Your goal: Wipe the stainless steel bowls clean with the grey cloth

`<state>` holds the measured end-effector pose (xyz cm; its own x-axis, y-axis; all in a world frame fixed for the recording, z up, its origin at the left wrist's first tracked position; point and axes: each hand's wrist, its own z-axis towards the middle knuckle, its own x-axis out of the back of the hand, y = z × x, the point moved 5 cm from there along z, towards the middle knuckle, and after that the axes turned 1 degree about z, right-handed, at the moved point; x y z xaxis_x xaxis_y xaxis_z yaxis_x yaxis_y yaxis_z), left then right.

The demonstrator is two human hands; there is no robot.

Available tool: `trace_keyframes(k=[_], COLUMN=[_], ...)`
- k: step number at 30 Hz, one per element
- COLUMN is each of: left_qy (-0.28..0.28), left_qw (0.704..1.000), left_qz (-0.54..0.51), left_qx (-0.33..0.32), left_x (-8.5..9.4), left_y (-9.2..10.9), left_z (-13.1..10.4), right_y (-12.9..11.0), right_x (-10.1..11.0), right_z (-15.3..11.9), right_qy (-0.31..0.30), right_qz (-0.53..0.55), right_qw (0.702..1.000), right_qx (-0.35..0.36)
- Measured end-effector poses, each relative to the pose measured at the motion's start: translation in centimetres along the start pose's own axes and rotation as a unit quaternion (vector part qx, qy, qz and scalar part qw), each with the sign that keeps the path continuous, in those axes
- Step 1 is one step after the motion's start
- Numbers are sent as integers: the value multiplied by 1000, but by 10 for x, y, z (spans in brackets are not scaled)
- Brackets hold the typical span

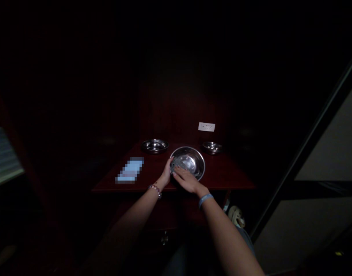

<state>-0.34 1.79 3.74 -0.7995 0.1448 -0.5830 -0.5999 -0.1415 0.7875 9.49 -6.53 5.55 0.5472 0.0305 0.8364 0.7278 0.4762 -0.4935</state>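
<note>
Steel bowl (197, 163), one, round, no long axis, mouth tipped toward the person, at the front of the red table (222, 178); left hand (166, 173) clamped on its left rim, bowl lying rightward of that grip; right hand (188, 180) inside, fingers extended over grey cloth (179, 163), pinch impossible to tell

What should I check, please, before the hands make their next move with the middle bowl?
1. Left hand on the side of the middle bowl: ok.
2. Right hand reaching inside it: ok.
3. Grey material under that hand identified: cannot tell, too dim.
4. Middle bowl resting fully on the tabletop: cannot tell.
5. Left bowl and right bowl apart from the middle one: ok.
6. Pixelated item apart from both hands: ok.
</note>
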Motion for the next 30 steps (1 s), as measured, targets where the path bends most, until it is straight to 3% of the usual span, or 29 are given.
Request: trace_keyframes(k=[7, 14, 19, 25, 30], left_qy=[56, 47, 41, 50, 40], left_qw=[998, 997, 997, 997, 998], left_qz=[-33, -62, -62, -63, -46], left_qx=[6, 7, 18, 18, 18], left_x=[6, 8, 9, 9, 9], left_y=[3, -5, -8, -7, -10], left_z=[0, 6, 7, 8, 9], right_y=[-9, -4, 1, 9, 9], right_x=[18, 36, 38, 37, 30], right_z=[-8, -14, -13, -13, -13], right_qy=[10, 47, 75, 125, 92], right_qz=[-7, -193, -282, -293, -288], right_qw=[1000, 971, 942, 938, 938], right_qx=[-18, -132, -166, -137, -169])
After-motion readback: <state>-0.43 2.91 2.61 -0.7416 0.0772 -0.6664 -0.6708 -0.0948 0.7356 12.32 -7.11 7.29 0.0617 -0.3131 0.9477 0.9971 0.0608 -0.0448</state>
